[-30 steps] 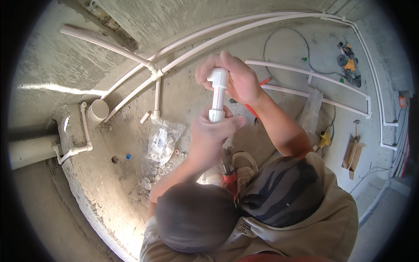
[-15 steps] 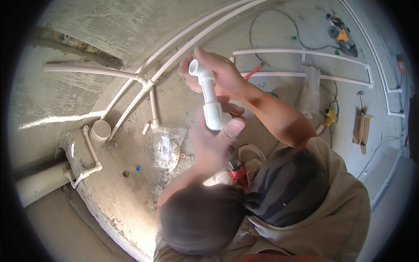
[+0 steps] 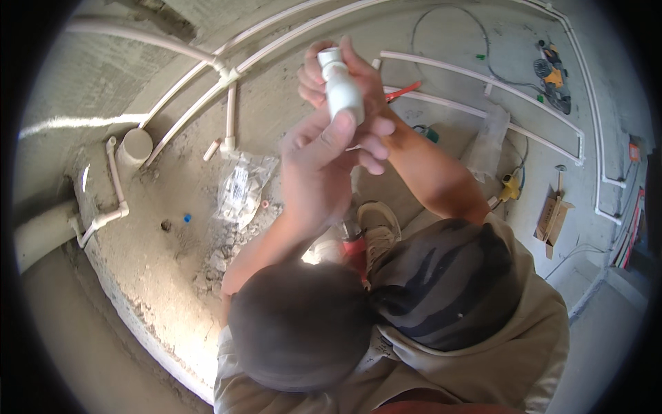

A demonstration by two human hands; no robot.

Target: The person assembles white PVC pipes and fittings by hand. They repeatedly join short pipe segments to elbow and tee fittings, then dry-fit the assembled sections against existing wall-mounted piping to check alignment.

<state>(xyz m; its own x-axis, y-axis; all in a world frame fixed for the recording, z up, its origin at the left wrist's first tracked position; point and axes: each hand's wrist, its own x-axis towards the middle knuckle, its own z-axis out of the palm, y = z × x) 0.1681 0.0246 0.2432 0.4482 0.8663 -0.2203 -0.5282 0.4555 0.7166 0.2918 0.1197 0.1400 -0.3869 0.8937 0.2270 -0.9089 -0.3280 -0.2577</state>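
Both my hands hold a short white plastic pipe piece with a fitting at each end, raised in front of me above the floor. My left hand grips its near fitting, thumb pressed along the side and the other fingers curled loosely. My right hand is wrapped round the far end, with some of its fingers showing behind the piece. An open round socket shows at the far end. The piece is seen partly end-on, so the bend of its fittings is hard to make out.
A clear bag of white fittings lies on the dusty floor near rubble. Pale pipes run along the wall. A red-handled tool is by my shoes. Farther right are an orange-black power tool and a cardboard box.
The pipe piece and both hands have moved up in the picture. The piece has turned and looks shorter now, and my left thumb lies higher along it. The whole view has shifted slightly.
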